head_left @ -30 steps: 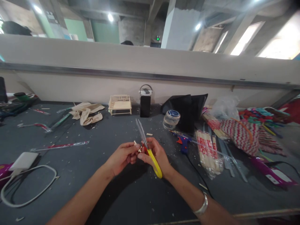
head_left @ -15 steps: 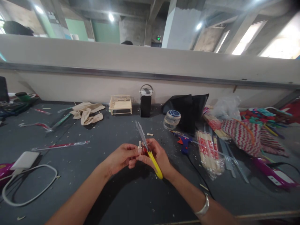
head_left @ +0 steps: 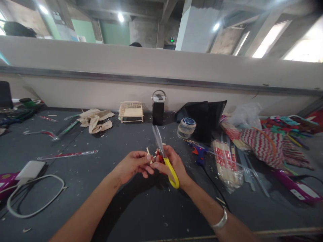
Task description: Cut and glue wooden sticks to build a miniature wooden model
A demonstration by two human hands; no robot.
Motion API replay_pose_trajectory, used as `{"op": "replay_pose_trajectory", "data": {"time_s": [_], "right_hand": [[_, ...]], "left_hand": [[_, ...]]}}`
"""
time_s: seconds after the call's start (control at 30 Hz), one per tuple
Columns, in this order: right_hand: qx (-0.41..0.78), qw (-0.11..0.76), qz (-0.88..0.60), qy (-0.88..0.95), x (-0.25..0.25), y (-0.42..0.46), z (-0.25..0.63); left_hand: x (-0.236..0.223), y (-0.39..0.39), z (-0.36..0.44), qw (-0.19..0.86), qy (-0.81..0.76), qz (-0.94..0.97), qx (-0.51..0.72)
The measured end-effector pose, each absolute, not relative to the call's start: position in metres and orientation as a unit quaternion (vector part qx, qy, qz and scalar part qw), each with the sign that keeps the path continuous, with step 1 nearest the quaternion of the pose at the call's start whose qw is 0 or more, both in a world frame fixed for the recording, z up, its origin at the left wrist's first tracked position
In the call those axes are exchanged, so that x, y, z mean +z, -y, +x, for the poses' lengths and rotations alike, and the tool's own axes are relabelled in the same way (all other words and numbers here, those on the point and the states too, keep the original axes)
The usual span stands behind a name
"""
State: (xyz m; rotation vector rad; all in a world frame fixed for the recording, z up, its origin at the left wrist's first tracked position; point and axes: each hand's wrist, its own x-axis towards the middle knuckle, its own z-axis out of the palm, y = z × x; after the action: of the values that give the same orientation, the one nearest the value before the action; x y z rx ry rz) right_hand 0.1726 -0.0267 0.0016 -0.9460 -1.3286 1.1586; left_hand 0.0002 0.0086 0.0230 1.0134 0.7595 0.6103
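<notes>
My left hand (head_left: 132, 164) pinches a short pale wooden stick (head_left: 149, 155) between thumb and fingertips, just above the dark table (head_left: 121, 208). My right hand (head_left: 173, 164) grips yellow-handled scissors (head_left: 165, 156), whose blades point up and away, nearly closed. The two hands meet at the fingertips, with the stick right beside the scissors' pivot. A silver bracelet (head_left: 219, 222) sits on my right wrist.
A blue glue gun (head_left: 199, 154) and a packet of wooden sticks (head_left: 225, 164) lie to the right, beside a striped cloth (head_left: 262, 144). At the back stand a small wooden model (head_left: 131, 111), a black device (head_left: 157, 111) and a clear jar (head_left: 186, 127). A white charger with cable (head_left: 32, 181) lies at the left.
Both hands have shifted slightly to the right and up in view. The stick in my left fingers has turned a little; the scissors stay gripped with blades upward.
</notes>
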Motion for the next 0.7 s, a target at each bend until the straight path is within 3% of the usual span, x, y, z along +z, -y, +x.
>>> {"op": "replay_pose_trajectory", "data": {"time_s": [0.2, 0.3, 0.43, 0.53, 0.7], "right_hand": [[0.454, 0.526, -0.428, 0.578, 0.001, 0.026, 0.172], [0.369, 0.516, -0.46, 0.622, 0.002, 0.026, 0.176], [0.274, 0.438, -0.51, 0.688, 0.008, 0.025, 0.187], [0.285, 0.415, -0.522, 0.689, 0.007, 0.022, 0.193], [0.362, 0.495, -0.48, 0.628, -0.003, 0.021, 0.185]], "left_hand": [[0.022, -0.007, 0.003, 0.744, -0.366, 0.478, 0.288], [0.022, -0.008, 0.002, 0.727, -0.373, 0.484, 0.313], [0.024, -0.013, -0.002, 0.681, -0.386, 0.512, 0.354], [0.023, -0.015, -0.003, 0.651, -0.392, 0.549, 0.348], [0.013, -0.006, 0.006, 0.621, -0.391, 0.631, 0.252]]}}
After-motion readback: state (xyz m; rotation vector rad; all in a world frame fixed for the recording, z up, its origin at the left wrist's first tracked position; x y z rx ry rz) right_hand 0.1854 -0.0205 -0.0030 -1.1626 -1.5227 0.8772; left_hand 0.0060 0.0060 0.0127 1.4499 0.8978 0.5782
